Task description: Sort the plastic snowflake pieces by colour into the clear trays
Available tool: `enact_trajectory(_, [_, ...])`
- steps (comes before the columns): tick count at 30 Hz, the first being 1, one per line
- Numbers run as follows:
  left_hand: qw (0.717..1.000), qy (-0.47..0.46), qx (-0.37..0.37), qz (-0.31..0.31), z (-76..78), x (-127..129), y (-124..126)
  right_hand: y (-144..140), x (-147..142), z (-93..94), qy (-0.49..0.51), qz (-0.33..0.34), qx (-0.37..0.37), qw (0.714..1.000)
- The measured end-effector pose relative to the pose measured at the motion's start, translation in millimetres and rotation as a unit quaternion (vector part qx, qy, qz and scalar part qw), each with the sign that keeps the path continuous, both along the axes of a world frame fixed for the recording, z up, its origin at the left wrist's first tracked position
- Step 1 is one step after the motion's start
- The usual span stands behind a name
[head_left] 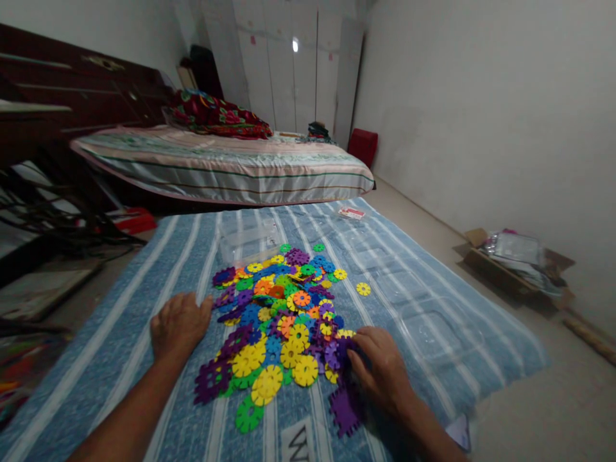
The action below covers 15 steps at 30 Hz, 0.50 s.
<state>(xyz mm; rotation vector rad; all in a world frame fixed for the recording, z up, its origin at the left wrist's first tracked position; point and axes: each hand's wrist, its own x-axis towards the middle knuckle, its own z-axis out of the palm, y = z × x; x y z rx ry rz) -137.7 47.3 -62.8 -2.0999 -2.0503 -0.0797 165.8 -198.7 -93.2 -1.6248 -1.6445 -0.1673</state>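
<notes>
Already both hands work the heap of notched plastic discs on the striped blue sheet: left hand flat, fingers apart, beside it; right hand pinched on purple pieces, which could snag and scatter neighbouring discs

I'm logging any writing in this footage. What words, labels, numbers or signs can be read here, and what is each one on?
"W": the top of one large black letter on a white label on the blue striped cloth, cut off by the frame edge.
Red and white packet at the cloth's far end: print too blurred to read.
Pink stickers on the wardrobe doors: too small to read.
</notes>
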Motion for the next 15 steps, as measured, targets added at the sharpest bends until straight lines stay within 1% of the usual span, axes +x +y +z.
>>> enact_trajectory(3, [1.000, 0.004, 0.015, -0.002, -0.3, -0.5, -2.2, -10.4, -3.1, -8.0, 0.010, 0.020, -0.018, 1.000])
enact_trajectory(6, [1.000, 0.004, 0.018, -0.003, -0.6, -0.7, -4.4, -16.2, -17.6, -19.0, -0.006, 0.061, -0.033, 0.998])
enact_trajectory(8, [1.000, -0.001, 0.020, -0.004, -0.9, -0.9, -5.0, -15.8, -27.9, -25.4, -0.023, 0.070, -0.046, 0.996])
enact_trajectory(11, [1.000, -0.007, 0.026, -0.004, -1.5, -1.4, -4.7, -7.0, -37.0, -31.8, -0.025, 0.045, -0.043, 0.998])
enact_trajectory(15, [1.000, -0.013, 0.023, 0.000, -1.4, -1.7, -4.2, 14.5, -37.8, -33.3, -0.013, 0.018, -0.025, 0.999])
